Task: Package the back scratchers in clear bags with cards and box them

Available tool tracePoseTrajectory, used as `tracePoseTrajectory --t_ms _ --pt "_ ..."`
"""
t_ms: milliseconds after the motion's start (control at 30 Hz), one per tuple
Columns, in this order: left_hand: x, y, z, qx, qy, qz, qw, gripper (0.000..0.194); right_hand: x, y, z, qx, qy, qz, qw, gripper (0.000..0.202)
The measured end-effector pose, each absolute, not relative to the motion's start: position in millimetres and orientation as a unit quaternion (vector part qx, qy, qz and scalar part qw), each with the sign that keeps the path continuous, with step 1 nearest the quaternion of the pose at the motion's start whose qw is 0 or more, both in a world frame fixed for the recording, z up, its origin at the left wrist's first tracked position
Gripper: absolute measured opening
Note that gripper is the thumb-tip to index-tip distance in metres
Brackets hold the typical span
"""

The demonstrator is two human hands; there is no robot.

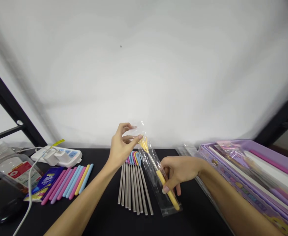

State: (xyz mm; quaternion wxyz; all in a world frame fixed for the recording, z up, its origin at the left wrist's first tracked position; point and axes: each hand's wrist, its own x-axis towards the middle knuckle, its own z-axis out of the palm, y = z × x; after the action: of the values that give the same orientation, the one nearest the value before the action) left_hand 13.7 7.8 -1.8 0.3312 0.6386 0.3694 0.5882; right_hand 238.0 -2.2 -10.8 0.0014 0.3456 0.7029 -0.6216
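A yellow back scratcher (161,175) with a small hand-shaped head and a metal shaft lies slanted along a clear plastic bag (156,193), apparently inside it. My left hand (123,144) has its thumb and fingers around the upper end of the bag, beside the scratcher's head. My right hand (174,173) grips the yellow handle lower down, thumb on top; whether film lies between is hard to see. Just left of the bag, several metal rods (134,186) with coloured scratcher heads (134,157) lie side by side on the black table (102,209).
Several coloured handle tubes (71,183) lie in a row on the left, near a blue packet (47,182), a power strip (69,157), a plastic jar (21,172), a white cable (30,186) and a black mouse (11,209). A purple box (247,147) with packaged items stands right.
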Motion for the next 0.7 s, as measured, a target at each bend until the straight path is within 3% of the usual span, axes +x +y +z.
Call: tracePoseTrajectory --t_ms 167,533,700 --pt "14 10 -5 0.678 0.365 0.528 0.359 0.024 238 5 -18 0.353 0.684 -0.637 0.046 0.039" --pt "14 10 -9 0.681 0.365 0.513 0.373 0.060 227 5 -30 0.324 0.651 -0.679 0.105 0.038" --pt "12 14 -14 0.685 0.354 0.503 0.391 0.066 233 2 -13 0.334 0.667 -0.656 0.118 0.046"
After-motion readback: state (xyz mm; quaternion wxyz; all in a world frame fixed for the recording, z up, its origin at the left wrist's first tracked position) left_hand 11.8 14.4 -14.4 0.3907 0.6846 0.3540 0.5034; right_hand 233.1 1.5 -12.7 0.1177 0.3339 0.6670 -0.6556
